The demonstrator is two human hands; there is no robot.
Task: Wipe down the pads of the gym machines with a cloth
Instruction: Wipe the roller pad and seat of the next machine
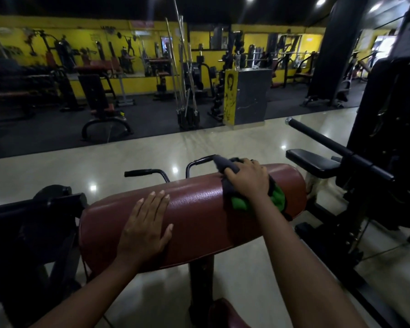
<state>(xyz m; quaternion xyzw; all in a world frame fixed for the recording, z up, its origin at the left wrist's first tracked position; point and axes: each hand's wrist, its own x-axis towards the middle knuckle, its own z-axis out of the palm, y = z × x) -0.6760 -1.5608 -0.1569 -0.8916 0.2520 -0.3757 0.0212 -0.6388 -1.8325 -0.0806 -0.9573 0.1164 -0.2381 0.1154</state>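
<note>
- The right hand (246, 179) is covering most of the cloth (278, 197); only grey and green folds are showing beyond its fingers and under the wrist.
- The red pad (194, 209) is lying hidden beneath the left hand (145, 228) and its flat fingers.
- A second red pad (225, 313), below both wrists, is running off the bottom edge.
- The machines (100, 67) along the yellow wall, far beyond the fingertips, are showing too dark and small to tell apart.
</note>
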